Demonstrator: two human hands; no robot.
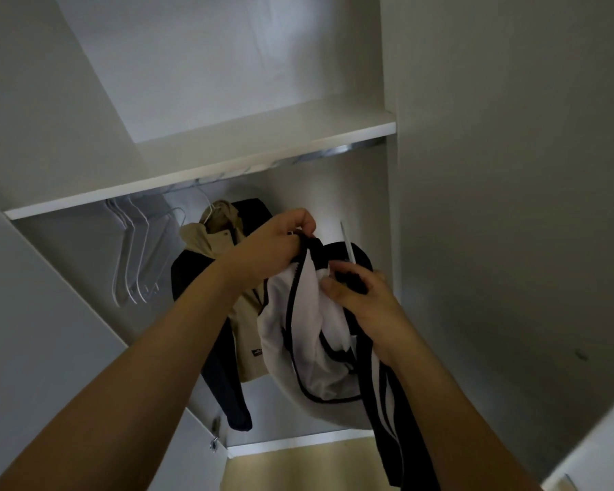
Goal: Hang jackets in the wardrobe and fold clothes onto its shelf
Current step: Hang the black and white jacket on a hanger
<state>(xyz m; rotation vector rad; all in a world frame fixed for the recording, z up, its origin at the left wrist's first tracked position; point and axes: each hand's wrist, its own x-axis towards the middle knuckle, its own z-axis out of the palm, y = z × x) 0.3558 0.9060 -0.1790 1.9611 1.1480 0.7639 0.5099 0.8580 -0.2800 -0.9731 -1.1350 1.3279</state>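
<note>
White-lined black jacket (309, 331) (zip edged dark) bunches between both hands.

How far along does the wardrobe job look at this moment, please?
Done: one beige and navy jacket already hangs on the rail. In hand: the left hand and right hand both grip a black and white jacket with a white hanger poking from its collar, not yet on the rail. Left: hanging it; spare hangers wait, and no folded clothes show on the shelf.
</note>
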